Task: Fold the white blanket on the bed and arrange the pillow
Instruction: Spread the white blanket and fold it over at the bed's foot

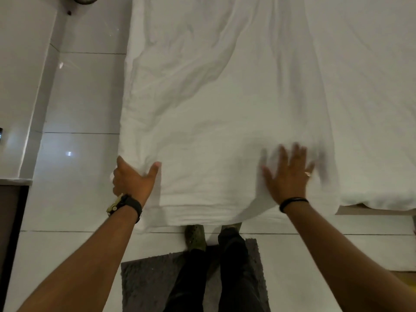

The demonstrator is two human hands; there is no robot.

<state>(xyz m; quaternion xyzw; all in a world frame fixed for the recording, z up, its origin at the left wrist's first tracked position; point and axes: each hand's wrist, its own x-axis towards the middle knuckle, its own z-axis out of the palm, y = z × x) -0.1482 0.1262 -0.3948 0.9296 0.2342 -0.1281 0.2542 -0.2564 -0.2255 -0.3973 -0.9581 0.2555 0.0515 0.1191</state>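
Observation:
The white blanket (213, 104) lies lengthwise along the left part of the bed, creased, with its near end hanging over the bed's foot edge. My left hand (132, 179) grips the blanket's near left corner, thumb on top of the cloth. My right hand (290, 174) lies flat on the blanket's near right part, fingers spread, blurred by motion. No pillow is in view.
The white bed sheet (371, 86) covers the mattress to the right of the blanket. White glossy floor tiles (74, 109) run along the bed's left side. A dark grey mat (146, 282) lies under my feet. A dark cabinet (11, 210) stands at far left.

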